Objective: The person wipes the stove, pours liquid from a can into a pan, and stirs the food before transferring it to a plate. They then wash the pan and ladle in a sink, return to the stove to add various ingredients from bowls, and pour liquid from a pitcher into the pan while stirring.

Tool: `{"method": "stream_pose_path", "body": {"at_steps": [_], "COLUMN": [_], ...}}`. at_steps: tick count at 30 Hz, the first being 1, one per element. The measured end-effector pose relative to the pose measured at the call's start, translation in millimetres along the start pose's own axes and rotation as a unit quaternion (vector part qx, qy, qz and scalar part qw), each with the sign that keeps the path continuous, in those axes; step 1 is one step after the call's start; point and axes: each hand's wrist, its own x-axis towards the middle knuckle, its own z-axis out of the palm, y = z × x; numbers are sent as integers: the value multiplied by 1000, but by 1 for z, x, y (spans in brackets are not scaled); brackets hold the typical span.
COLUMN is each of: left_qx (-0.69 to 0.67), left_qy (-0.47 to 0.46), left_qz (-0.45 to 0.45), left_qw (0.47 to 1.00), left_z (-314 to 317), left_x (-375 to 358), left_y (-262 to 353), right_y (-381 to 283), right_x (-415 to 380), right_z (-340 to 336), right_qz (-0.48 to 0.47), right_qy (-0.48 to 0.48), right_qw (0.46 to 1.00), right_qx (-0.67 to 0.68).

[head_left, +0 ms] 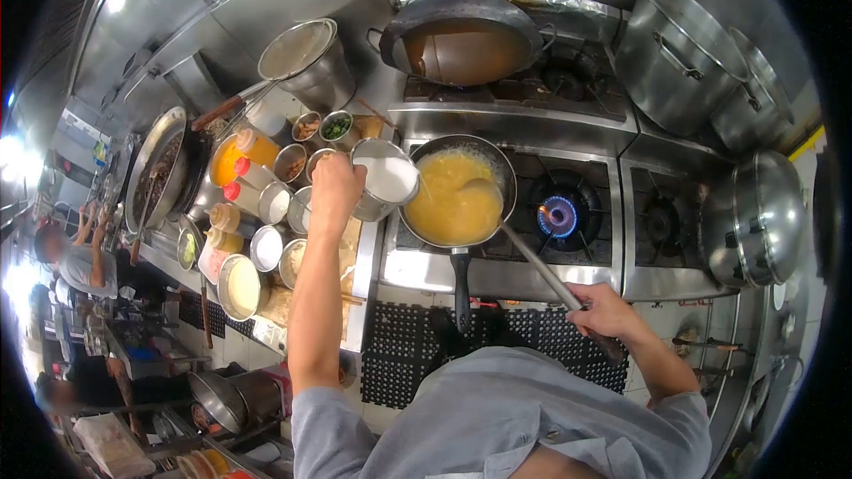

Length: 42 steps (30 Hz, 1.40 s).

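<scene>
My left hand point(335, 176) is closed on the rim of a metal pot point(373, 205) of white liquid point(388, 179). The pot tips toward the frying pan point(510, 179), and a thin pale streak shows at its lip over the pan. Yellow, bubbly liquid point(453, 213) fills the pan on the stove. Wrapped round the long handle of a ladle point(541, 268) is my right hand point(603, 312); the ladle's bowl lies in the yellow liquid. The pan's black handle point(461, 293) points toward me, with neither hand on it.
A blue flame burns on the burner point(558, 216) right of the pan. Behind stands a wok point(470, 9) of brown liquid. Stockpots point(679, 40) are at the back right. Several small containers and squeeze bottles point(232, 217) crowd the left counter. Other people point(93, 270) are at far left.
</scene>
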Motion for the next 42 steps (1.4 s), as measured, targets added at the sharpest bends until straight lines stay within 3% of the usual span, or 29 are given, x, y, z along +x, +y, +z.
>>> {"method": "stream_pose_path", "body": {"at_steps": [3, 6, 10, 13, 17, 19, 22, 24, 27, 28, 29, 30, 32, 35, 39, 42], "left_qx": [-5, -7, 6, 15, 17, 19, 10, 9, 7, 5, 5, 6, 8, 14, 19, 19], "left_qy": [6, 3, -15, -10, -3, 2, 1, -1, 0, 4, 4, 2, 0, 6, -3, -2], "left_qz": [11, 8, -5, -2, 0, 5, -1, 2, 9, 12, 13, 11, 10, 18, 23, 26], "left_qw": [1000, 1000, 1000, 1000, 1000, 1000, 1000, 1000, 1000, 1000, 1000, 1000, 1000, 1000, 1000, 999], "left_z": [1, 1, 3, 7, 6, 6, 3, 4, 5, 5, 5, 5, 6, 9, 10, 11], "left_x": [-1, -3, -2, 0, -1, 0, 1, 2, 2, 2, 2, 3, 3, 4, 4, 5], "left_y": [-1, -1, -4, -8, -7, -6, -3, -4, -5, -5, -5, -5, -5, -9, -12, -14], "right_y": [-22, -28, -41, -42, -8, -4, 2, 6, -16, -14, -9, -7, -26, -38, -45, -51], "right_x": [7, 23, 38, 47, 65, 62, 45, 30, -2, -1, 2, 4, 7, 17, 36, 44], "right_z": [10, 20, 27, 26, 10, 1, -6, -6, -3, -1, 2, 3, 12, 24, 34, 33], "right_qz": [27, 57, 22, -34, -97, -129, -141, -161, 1, 2, -5, -12, -11, 59, 44, -24], "right_qy": [-82, -93, -104, -79, 52, 136, 164, 167, 53, 54, 3, -48, -53, -79, -90, -83], "right_qw": [980, 947, 949, 971, 993, 974, 946, 939, 993, 993, 1000, 997, 995, 943, 940, 959], "right_qx": [181, 302, 295, 223, 48, -123, -243, -254, -109, -109, -25, 61, 89, 318, 327, 269]}}
